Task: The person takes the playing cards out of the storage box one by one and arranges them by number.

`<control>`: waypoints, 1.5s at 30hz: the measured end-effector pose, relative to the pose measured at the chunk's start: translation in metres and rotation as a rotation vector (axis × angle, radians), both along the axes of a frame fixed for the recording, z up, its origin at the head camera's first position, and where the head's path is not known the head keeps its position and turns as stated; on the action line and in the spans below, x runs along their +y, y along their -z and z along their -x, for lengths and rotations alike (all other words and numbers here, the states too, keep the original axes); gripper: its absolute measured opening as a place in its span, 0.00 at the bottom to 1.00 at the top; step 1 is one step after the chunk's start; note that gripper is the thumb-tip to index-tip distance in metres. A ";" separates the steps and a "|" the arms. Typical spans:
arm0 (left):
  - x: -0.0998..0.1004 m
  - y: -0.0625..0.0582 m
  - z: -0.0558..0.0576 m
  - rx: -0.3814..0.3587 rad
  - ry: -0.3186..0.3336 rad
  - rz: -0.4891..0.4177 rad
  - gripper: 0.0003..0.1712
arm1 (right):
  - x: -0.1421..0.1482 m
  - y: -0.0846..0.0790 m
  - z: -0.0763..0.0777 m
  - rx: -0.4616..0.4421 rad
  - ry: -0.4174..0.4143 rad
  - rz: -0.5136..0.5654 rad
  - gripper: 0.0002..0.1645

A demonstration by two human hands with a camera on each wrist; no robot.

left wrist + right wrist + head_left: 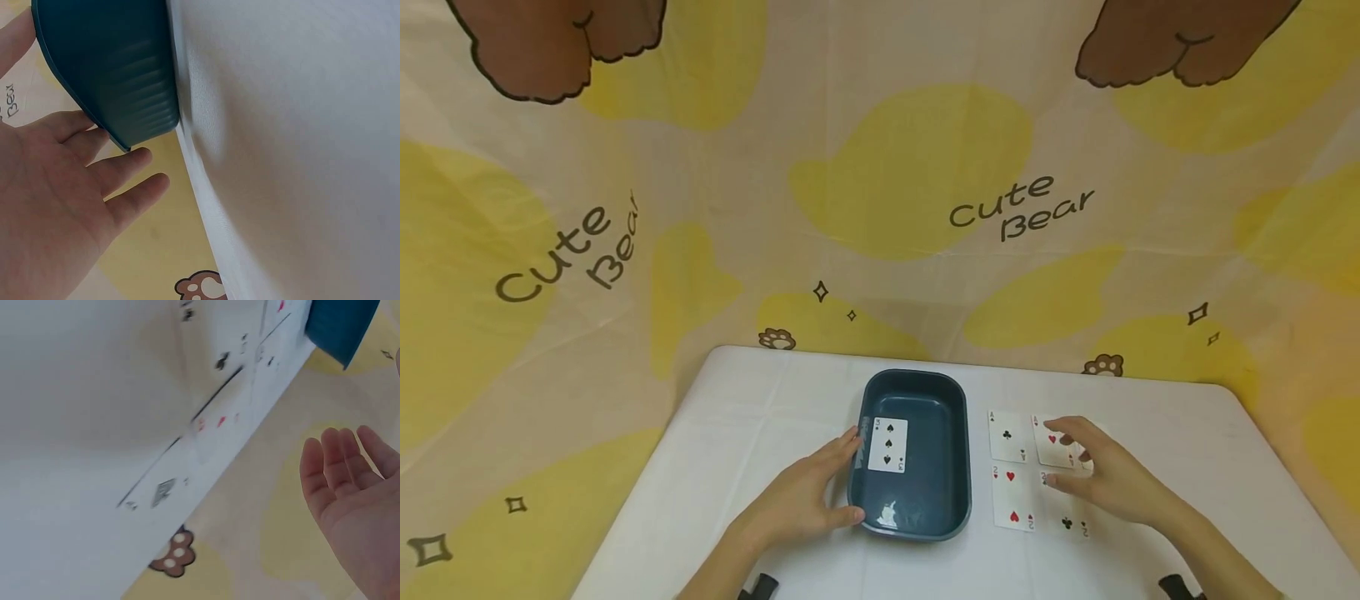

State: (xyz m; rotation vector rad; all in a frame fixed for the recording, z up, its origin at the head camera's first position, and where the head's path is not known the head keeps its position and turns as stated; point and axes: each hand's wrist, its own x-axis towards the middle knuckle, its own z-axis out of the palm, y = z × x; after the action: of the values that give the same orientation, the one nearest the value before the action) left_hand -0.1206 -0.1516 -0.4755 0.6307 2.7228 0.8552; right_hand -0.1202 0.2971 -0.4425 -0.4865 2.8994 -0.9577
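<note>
My left hand (pixel 801 496) touches the left rim of a dark blue tray (pixel 955 450) with fingers and thumb spread. In the left wrist view, the hand (pixel 56 194) has its two lower fingers extended past the tray's corner. A three of spades (pixel 888 445) lies face up inside the tray. My right hand (pixel 1105 475) hovers over the cards right of the tray, fingers loosely bent, nothing held. Beneath and beside it lie an ace of clubs (pixel 1007 436), an ace of hearts (pixel 1051 450), a two of hearts (pixel 1013 498) and a partly covered two of clubs (pixel 1066 523).
A white-covered table (pixel 737 417) carries everything. Behind it hangs a yellow and beige cloth (pixel 880 275) printed with bears and lettering. In the right wrist view, a card with one large black pip (pixel 164 492) lies at the end of the card row.
</note>
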 end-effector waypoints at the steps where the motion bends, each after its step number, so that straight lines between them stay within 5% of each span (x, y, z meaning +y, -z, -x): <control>1: 0.000 0.000 0.000 0.002 0.000 -0.001 0.57 | -0.004 -0.002 0.002 -0.001 -0.005 0.001 0.43; 18: 0.000 0.002 0.001 0.019 0.003 0.010 0.57 | -0.085 -0.006 0.030 0.066 -0.086 0.046 0.44; 45: -0.002 0.000 0.003 0.015 0.033 -0.008 0.56 | -0.185 0.029 0.065 -0.009 -0.193 0.007 0.54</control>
State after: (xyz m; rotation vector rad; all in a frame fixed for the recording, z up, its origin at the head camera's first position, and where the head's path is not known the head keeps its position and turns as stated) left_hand -0.1232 -0.1538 -0.4757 0.6845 2.7154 0.8570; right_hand -0.1856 0.1125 -0.4712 -0.7439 2.7775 -0.9386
